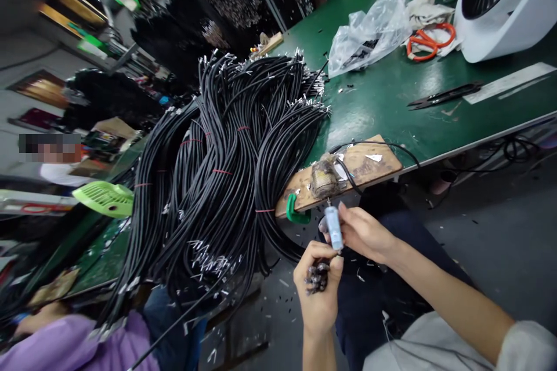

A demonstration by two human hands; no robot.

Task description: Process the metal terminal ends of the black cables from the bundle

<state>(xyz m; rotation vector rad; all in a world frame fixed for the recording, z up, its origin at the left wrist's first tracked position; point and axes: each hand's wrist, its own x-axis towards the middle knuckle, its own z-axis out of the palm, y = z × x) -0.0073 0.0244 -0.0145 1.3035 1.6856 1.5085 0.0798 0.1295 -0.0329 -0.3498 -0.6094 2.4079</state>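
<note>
My left hand (pixel 319 284) is closed around a bunch of black cables, whose cut ends (pixel 317 278) show between thumb and fingers. Just above it, my right hand (pixel 365 232) has its fingers against a light blue cylindrical piece (pixel 333 227). That piece sits at the end of a thin shaft from a small dusty motor (pixel 324 178). The motor is fixed on a wooden board (pixel 369 165) at the table edge. What lies between my right fingertips is partly hidden. A cable end meets the blue piece's lower end near my left thumb.
Tied bundles of black cables (pixel 235 145) cover the table's left side. On the green table (pixel 361 110) lie snips (pixel 444 95), orange-handled scissors (pixel 430 42) and a plastic bag (pixel 369 29). A white fan (pixel 500 17) stands at the right. A person in a purple sleeve (pixel 78 342) sits at lower left.
</note>
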